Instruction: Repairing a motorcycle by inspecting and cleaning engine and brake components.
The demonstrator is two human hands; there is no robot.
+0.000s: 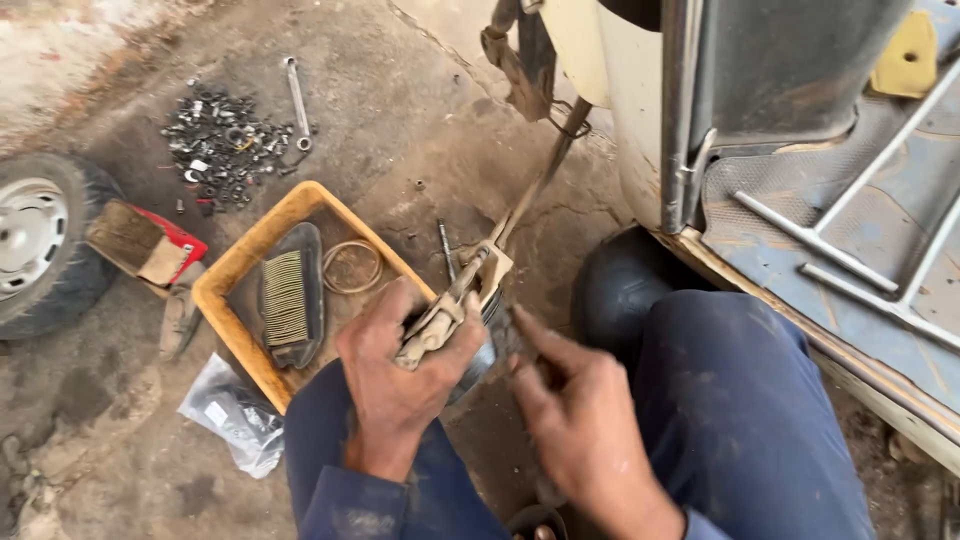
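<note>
Basically, a metal lever assembly (450, 310) is gripped by the curled left hand (400, 375) over the knees, while the right hand (575, 410) is held loosely open beside it. Farther out on the oily concrete floor (420, 130), a crumpled clear plastic bag (235, 415) and a yellow tray (250, 250) can be seen.

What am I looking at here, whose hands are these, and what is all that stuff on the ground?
There is one picture, from a camera worn on a person's head, looking down at their own hands and blue-trousered knees. The left hand grips a worn metal lever part joined to a rod that runs up to a vehicle body. The right hand touches the same part from the side. On the dirt floor sits a yellow tray holding a ribbed filter and a metal ring. Beyond it lie a pile of nuts and washers, a spanner, a brush, a small wheel and a plastic bag.
</note>
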